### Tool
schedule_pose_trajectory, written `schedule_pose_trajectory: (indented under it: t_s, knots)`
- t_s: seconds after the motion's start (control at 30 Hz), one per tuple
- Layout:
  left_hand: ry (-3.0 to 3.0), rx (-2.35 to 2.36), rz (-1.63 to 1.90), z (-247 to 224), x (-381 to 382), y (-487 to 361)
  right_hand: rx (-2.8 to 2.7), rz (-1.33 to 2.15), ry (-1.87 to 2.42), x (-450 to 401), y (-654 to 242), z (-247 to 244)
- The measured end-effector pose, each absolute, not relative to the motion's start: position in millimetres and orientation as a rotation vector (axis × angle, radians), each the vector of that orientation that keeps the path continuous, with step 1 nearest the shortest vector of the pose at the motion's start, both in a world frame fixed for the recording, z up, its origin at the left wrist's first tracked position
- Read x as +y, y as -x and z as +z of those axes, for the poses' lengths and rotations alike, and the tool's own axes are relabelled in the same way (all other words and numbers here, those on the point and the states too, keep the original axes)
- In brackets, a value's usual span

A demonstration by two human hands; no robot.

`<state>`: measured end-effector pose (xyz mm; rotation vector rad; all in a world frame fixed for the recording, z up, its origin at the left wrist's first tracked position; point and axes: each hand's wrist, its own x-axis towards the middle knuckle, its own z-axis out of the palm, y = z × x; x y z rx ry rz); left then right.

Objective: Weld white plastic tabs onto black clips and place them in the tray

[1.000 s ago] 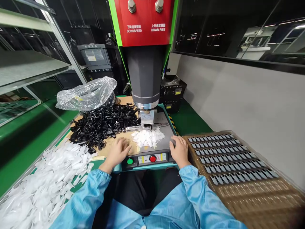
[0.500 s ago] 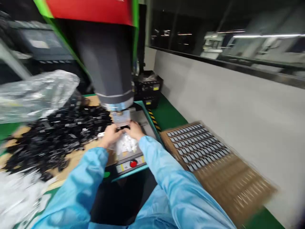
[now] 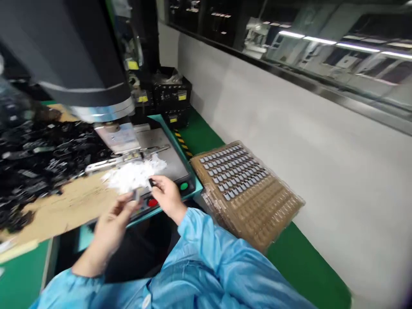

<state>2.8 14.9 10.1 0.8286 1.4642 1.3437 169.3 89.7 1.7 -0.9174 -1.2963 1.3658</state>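
Observation:
My left hand point(image 3: 111, 223) is closed in a pinch in front of the machine's base, with a small grey piece point(image 3: 137, 195) at its fingertips. The piece is blurred. My right hand point(image 3: 168, 198) pinches a small black part point(image 3: 151, 183) just above the front edge of the base. Beyond both hands lies a heap of small white pieces point(image 3: 130, 175) on the machine's plate point(image 3: 175, 165). A metal fixture point(image 3: 128, 156) stands behind the heap, below the machine's dark head point(image 3: 86, 64).
A red button point(image 3: 152, 202) and a green button point(image 3: 183, 186) sit on the base's front. At left is a pile of black parts point(image 3: 35, 159) on cardboard point(image 3: 77, 201). Stacked brown trays point(image 3: 264, 214) with rows of grey parts stand at right; black bins point(image 3: 172, 95) stand behind.
My view has swung to the right. Both hands have come back from the fixture under the machine head toward me and moved apart, each with a small piece in its fingers.

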Motion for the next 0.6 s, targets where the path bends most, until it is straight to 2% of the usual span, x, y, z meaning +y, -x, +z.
schedule_pose_trajectory:
  t_s: [0.2,0.6]
  knots:
    - [-0.734,1.188,1.346,-9.8,-46.6,-53.1,-1.35,1.456,0.973,7.8,-215.1,-8.9]
    - [-0.716,0.993,1.32,-13.7,-54.4,-56.7,-1.386,1.447,1.03,-12.7,-226.1,-13.7]
